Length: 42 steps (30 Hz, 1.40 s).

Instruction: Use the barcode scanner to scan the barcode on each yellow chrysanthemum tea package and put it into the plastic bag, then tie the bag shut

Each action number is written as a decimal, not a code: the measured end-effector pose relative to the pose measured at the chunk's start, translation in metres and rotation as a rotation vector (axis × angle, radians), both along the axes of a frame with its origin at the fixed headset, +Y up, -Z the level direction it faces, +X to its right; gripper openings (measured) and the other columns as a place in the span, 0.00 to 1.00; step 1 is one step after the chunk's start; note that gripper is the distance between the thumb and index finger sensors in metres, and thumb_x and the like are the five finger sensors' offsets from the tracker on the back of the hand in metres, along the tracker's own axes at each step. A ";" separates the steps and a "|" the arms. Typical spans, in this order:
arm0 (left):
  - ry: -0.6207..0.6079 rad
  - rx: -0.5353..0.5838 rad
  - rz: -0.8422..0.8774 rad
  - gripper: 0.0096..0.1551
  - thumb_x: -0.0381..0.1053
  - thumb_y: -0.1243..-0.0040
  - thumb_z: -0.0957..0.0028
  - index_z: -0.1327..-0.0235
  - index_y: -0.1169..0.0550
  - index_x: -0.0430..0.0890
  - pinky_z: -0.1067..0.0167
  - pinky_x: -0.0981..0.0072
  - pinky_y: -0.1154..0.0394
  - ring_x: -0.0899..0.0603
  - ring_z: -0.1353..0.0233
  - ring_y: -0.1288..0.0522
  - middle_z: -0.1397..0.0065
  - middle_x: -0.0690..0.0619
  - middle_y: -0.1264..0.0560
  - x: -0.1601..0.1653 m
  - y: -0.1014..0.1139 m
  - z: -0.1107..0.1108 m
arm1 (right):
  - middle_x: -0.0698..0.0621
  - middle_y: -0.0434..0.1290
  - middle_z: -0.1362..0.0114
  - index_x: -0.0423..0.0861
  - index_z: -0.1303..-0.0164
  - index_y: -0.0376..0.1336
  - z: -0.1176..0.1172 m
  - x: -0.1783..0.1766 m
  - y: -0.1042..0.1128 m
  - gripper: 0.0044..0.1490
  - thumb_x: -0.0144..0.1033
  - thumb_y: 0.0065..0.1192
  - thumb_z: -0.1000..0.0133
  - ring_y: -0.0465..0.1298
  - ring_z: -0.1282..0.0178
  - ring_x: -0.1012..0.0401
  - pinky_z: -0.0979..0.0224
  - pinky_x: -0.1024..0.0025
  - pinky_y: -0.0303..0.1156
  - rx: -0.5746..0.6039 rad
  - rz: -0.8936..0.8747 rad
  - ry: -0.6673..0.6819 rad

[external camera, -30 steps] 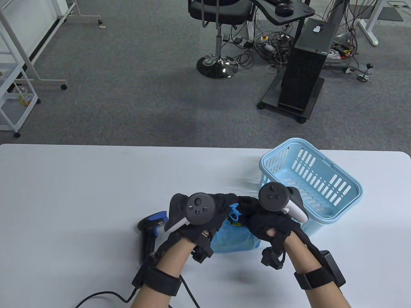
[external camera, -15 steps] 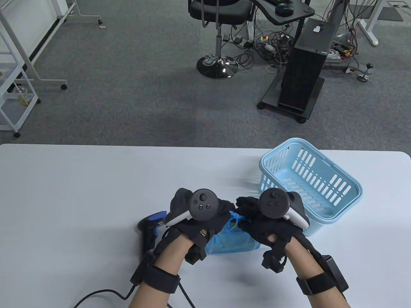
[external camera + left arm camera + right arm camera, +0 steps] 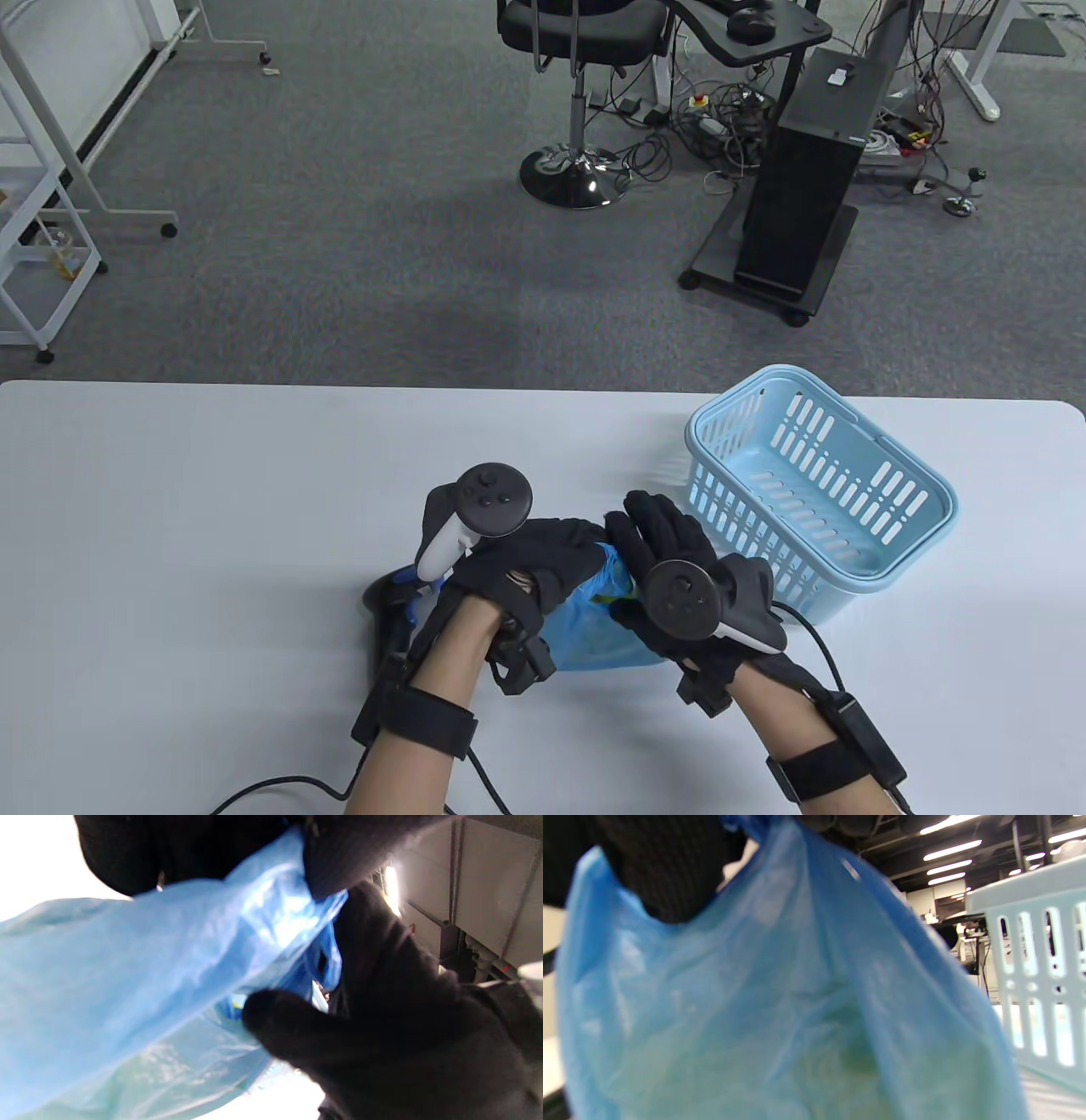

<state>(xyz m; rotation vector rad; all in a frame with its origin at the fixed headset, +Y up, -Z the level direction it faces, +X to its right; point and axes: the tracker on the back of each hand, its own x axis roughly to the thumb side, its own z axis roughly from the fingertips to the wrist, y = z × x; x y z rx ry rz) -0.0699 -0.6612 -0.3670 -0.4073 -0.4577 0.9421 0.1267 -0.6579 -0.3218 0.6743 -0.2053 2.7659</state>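
Note:
The blue plastic bag (image 3: 594, 632) lies on the white table (image 3: 212, 509) between my hands. Yellow-green tea packaging shows dimly through its film (image 3: 840, 1069). My left hand (image 3: 585, 543) covers the top of the bag, and in the left wrist view its fingers pinch a bag handle (image 3: 271, 899). My right hand (image 3: 632, 543) meets it from the right with the fingers stretched up and left. Its thumb (image 3: 275, 1018) presses on the other twisted handle (image 3: 326, 963). The black barcode scanner (image 3: 382, 607) lies under my left wrist, mostly hidden.
A light blue slotted basket (image 3: 950, 509) stands just right of my right hand and looks empty; its wall also fills the right wrist view's right side (image 3: 1031, 942). The scanner's cable (image 3: 280, 781) runs off the near table edge.
Both hands rolled over the bag top. The left tracker swung up and left, the right tracker dropped toward me, and the right fingers straightened out above the handles.

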 end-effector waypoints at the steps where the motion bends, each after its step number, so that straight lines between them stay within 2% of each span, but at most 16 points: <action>1: -0.003 -0.005 0.001 0.24 0.51 0.39 0.46 0.43 0.14 0.42 0.41 0.39 0.26 0.40 0.43 0.15 0.51 0.48 0.12 -0.001 -0.001 0.001 | 0.40 0.39 0.18 0.44 0.21 0.48 -0.002 0.000 0.000 0.56 0.46 0.67 0.59 0.44 0.16 0.42 0.20 0.35 0.47 -0.008 -0.018 0.002; 3: 0.002 0.003 0.003 0.24 0.51 0.39 0.46 0.43 0.14 0.43 0.41 0.40 0.25 0.40 0.43 0.15 0.50 0.48 0.12 -0.003 -0.002 0.002 | 0.40 0.40 0.17 0.47 0.22 0.51 -0.002 -0.001 0.001 0.52 0.48 0.63 0.58 0.45 0.16 0.43 0.20 0.35 0.47 -0.013 -0.020 -0.006; 5: 0.013 0.018 0.011 0.24 0.52 0.39 0.46 0.43 0.15 0.42 0.41 0.39 0.25 0.40 0.43 0.15 0.50 0.48 0.12 -0.005 -0.002 0.004 | 0.42 0.42 0.17 0.48 0.22 0.53 -0.002 -0.001 0.002 0.48 0.47 0.57 0.55 0.46 0.16 0.44 0.20 0.35 0.47 0.031 0.002 -0.014; 6: 0.010 0.029 0.004 0.27 0.57 0.39 0.46 0.43 0.14 0.42 0.41 0.38 0.26 0.39 0.42 0.15 0.49 0.47 0.12 -0.005 -0.003 0.005 | 0.42 0.44 0.17 0.49 0.24 0.55 -0.002 0.000 0.004 0.44 0.49 0.51 0.54 0.47 0.16 0.44 0.20 0.35 0.49 0.051 0.008 -0.012; 8: 0.010 0.071 0.021 0.38 0.68 0.44 0.46 0.38 0.16 0.41 0.40 0.37 0.27 0.35 0.38 0.17 0.44 0.44 0.13 -0.009 -0.003 0.009 | 0.43 0.45 0.17 0.49 0.25 0.57 -0.001 0.004 0.005 0.43 0.49 0.50 0.54 0.48 0.16 0.44 0.21 0.35 0.49 0.027 -0.053 0.000; 12: 0.058 0.135 -0.007 0.42 0.68 0.48 0.45 0.35 0.17 0.38 0.39 0.34 0.29 0.32 0.36 0.19 0.40 0.39 0.15 -0.015 -0.002 0.015 | 0.42 0.48 0.17 0.48 0.25 0.57 -0.002 0.017 0.004 0.44 0.50 0.47 0.53 0.51 0.17 0.44 0.22 0.35 0.52 -0.022 -0.077 -0.024; 15: 0.155 0.231 -0.199 0.40 0.66 0.50 0.46 0.42 0.14 0.38 0.41 0.34 0.28 0.32 0.39 0.17 0.46 0.40 0.13 -0.019 -0.004 0.020 | 0.43 0.54 0.18 0.55 0.25 0.58 -0.001 0.030 -0.001 0.43 0.53 0.45 0.53 0.57 0.18 0.44 0.23 0.38 0.58 -0.058 -0.112 -0.065; 17: 0.195 0.303 -0.338 0.33 0.64 0.51 0.46 0.53 0.11 0.43 0.45 0.39 0.25 0.37 0.47 0.14 0.55 0.46 0.11 -0.020 -0.009 0.022 | 0.45 0.64 0.23 0.55 0.31 0.66 0.002 0.039 -0.004 0.39 0.53 0.45 0.53 0.65 0.23 0.46 0.27 0.45 0.65 -0.053 -0.132 -0.105; 19: 0.238 0.375 -0.410 0.28 0.63 0.52 0.45 0.64 0.11 0.47 0.50 0.43 0.22 0.41 0.54 0.13 0.63 0.52 0.12 -0.019 -0.016 0.024 | 0.49 0.73 0.36 0.52 0.42 0.72 0.006 0.048 -0.007 0.34 0.52 0.47 0.53 0.74 0.35 0.50 0.35 0.53 0.72 -0.021 -0.125 -0.143; 22: 0.270 0.394 -0.466 0.26 0.63 0.54 0.45 0.68 0.12 0.50 0.53 0.45 0.22 0.44 0.58 0.13 0.67 0.55 0.13 -0.020 -0.029 0.025 | 0.52 0.79 0.50 0.52 0.54 0.75 0.009 0.060 -0.014 0.30 0.52 0.47 0.53 0.79 0.51 0.56 0.49 0.62 0.77 -0.034 -0.095 -0.194; 26: 0.325 0.411 -0.506 0.26 0.64 0.56 0.45 0.70 0.12 0.52 0.56 0.48 0.21 0.47 0.61 0.14 0.69 0.57 0.14 -0.023 -0.044 0.030 | 0.52 0.80 0.59 0.50 0.62 0.78 0.011 0.078 -0.034 0.30 0.52 0.48 0.53 0.80 0.60 0.57 0.57 0.65 0.77 -0.180 -0.157 -0.230; 31: 0.339 0.411 -0.512 0.27 0.64 0.56 0.46 0.70 0.12 0.52 0.56 0.48 0.21 0.47 0.61 0.14 0.69 0.57 0.14 -0.024 -0.049 0.036 | 0.52 0.81 0.61 0.50 0.64 0.78 0.017 0.095 -0.053 0.29 0.53 0.48 0.52 0.80 0.62 0.58 0.59 0.66 0.78 -0.211 -0.185 -0.295; 35: 0.354 0.434 -0.539 0.26 0.64 0.55 0.46 0.71 0.12 0.52 0.55 0.48 0.21 0.47 0.61 0.14 0.69 0.57 0.14 -0.025 -0.048 0.039 | 0.53 0.81 0.62 0.50 0.66 0.78 0.021 0.108 -0.059 0.29 0.53 0.48 0.52 0.81 0.63 0.58 0.60 0.66 0.78 -0.170 -0.205 -0.363; 42: 0.375 0.412 -0.578 0.25 0.65 0.53 0.46 0.72 0.12 0.52 0.55 0.49 0.20 0.48 0.61 0.13 0.71 0.58 0.14 -0.028 -0.048 0.041 | 0.52 0.81 0.62 0.50 0.67 0.79 0.023 0.121 -0.070 0.29 0.54 0.49 0.53 0.81 0.63 0.58 0.60 0.66 0.78 -0.239 -0.279 -0.416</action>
